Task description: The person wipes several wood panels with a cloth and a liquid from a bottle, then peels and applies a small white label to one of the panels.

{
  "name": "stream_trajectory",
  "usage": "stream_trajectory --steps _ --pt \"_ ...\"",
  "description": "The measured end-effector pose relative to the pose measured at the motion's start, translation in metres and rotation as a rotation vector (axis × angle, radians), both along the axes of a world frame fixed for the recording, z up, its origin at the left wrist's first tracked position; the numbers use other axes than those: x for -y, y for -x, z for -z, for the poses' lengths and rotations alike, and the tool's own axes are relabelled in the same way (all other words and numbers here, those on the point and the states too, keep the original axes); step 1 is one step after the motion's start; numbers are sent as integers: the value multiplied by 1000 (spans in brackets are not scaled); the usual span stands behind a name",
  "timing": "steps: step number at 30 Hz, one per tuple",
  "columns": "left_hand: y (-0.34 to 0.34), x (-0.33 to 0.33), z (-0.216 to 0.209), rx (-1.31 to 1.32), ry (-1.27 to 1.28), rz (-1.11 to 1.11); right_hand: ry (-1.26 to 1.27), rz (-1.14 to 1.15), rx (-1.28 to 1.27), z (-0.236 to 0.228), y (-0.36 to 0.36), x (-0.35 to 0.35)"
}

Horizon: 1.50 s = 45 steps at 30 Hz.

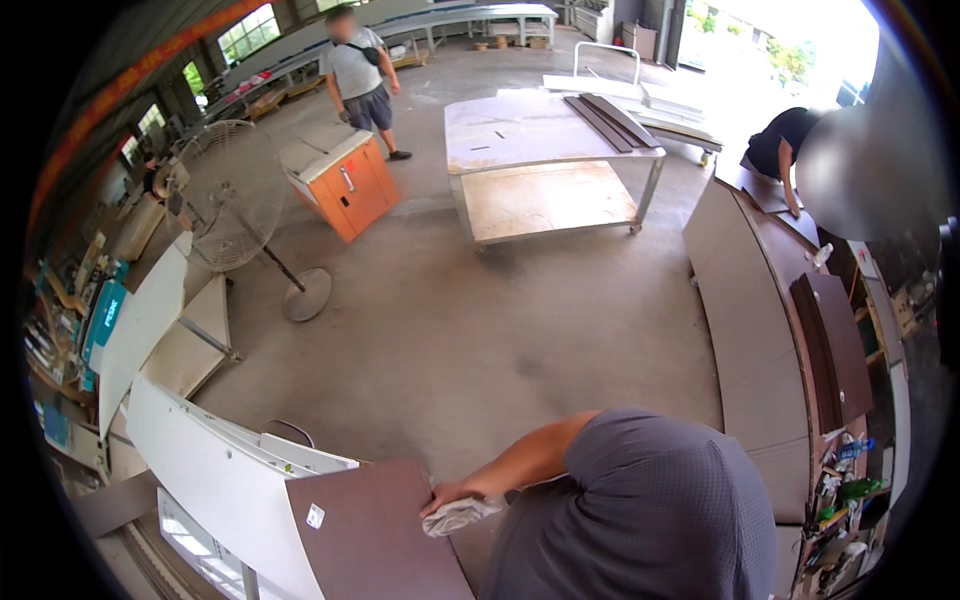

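Note:
My right hand (455,494) comes in from the right with the elbow bent, below a dark grey sleeve. Its fingers are closed on a crumpled pale rag (462,516), held at the right edge of a brown panel (375,525). Whether the rag presses on the panel's face or only its edge, I cannot tell. A small white label (315,515) is stuck near the panel's left side. Along that side, long white panels (215,455) run toward the far left. My left hand is out of view.
A pedestal fan (225,195) and an orange cabinet (347,185) stand ahead left, a person (358,75) behind them. A wheeled table (545,135) carries dark strips. On the right, another person (780,140) bends over a long bench (750,290) holding brown boards (835,345) and clutter.

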<state>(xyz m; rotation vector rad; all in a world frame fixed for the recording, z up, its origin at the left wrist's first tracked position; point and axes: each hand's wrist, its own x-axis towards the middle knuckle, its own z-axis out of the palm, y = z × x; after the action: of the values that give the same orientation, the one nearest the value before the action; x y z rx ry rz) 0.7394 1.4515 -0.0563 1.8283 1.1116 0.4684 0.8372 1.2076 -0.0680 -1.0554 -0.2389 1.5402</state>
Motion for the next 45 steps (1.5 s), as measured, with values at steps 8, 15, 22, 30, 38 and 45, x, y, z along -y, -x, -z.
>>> stream_trajectory --steps 8,15,22,30,38,45 --pt "-64 21 -16 194 165 -80 -1 258 4 -6 -70 212" --pt "-165 73 -83 604 430 -49 440 713 52 -18 -89 467" --pt "-452 285 -67 667 508 498 262 1276 -61 -4 -55 631" --pt "-605 510 -20 35 449 547 128 1540 -430 -15 -129 775" --pt "-763 557 104 -110 556 527 571 1751 -64 -35 -408 827" --pt "-883 593 104 -217 844 486 595 1720 40 -50 -606 903"
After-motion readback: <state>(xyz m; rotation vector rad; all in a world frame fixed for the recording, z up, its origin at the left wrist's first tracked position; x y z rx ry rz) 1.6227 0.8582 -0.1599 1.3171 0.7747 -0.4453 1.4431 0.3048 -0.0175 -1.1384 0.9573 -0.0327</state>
